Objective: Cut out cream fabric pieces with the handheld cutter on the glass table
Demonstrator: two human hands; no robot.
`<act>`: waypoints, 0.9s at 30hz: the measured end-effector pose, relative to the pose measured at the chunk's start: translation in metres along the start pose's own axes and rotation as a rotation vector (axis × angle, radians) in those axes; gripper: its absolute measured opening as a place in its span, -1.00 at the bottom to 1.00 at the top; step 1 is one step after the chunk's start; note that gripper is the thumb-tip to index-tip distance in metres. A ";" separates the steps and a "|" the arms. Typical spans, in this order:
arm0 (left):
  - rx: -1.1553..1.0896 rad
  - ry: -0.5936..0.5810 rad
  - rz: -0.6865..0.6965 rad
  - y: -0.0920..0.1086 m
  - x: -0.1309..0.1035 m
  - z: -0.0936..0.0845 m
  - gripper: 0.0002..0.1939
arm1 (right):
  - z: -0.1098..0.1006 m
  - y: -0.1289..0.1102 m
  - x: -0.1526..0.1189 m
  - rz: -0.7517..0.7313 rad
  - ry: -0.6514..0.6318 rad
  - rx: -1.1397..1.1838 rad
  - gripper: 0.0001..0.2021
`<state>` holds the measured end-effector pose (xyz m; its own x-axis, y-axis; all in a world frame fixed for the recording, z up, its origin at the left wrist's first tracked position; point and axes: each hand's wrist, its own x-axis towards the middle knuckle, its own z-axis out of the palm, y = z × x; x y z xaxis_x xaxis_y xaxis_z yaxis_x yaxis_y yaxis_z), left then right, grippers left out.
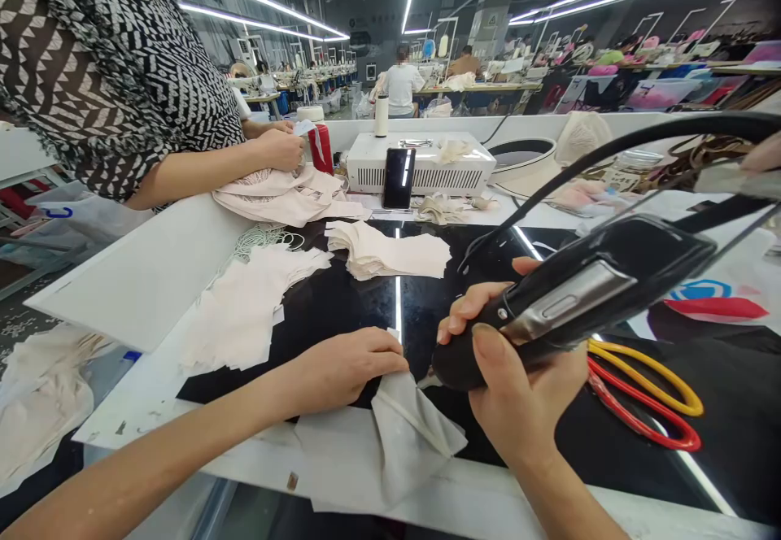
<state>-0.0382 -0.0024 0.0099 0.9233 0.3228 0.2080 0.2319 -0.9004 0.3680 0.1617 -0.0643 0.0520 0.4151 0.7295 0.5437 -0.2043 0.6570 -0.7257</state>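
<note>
My left hand (354,369) pinches the upper corner of a thin, pale fabric piece (415,422), folded over at the front edge of the black table panel. My right hand (518,398) wraps around a black handheld corded tool (567,296) with a silver lever on its side. The tool's rounded near end hovers just right of the fabric; its working tip is hidden from me. Under the folded piece, more pale cloth (342,467) hangs over the white edge. Beyond my left hand lie a stack of cream fabric pieces (396,251) and a wider spread of them (244,312).
A co-worker's hand (277,150) handles cream cloth (286,194) at the far left. Behind stand a white vented box (439,170), a phone (399,178) and a thread cone (381,117). Yellow and red loop handles (647,394) lie right of my right hand. A black cable (610,158) arches above.
</note>
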 end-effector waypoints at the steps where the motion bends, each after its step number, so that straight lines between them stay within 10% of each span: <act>1: -0.001 0.002 -0.003 0.000 -0.001 -0.001 -0.42 | 0.000 0.000 0.000 -0.001 0.000 0.001 -0.48; 27: 0.219 0.006 0.020 0.018 -0.017 -0.004 -0.72 | 0.001 -0.004 -0.001 -0.006 -0.008 -0.010 -0.53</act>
<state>-0.0513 -0.0231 0.0170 0.9266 0.3057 0.2192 0.2755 -0.9483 0.1579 0.1613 -0.0676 0.0552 0.4089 0.7272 0.5513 -0.1927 0.6593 -0.7268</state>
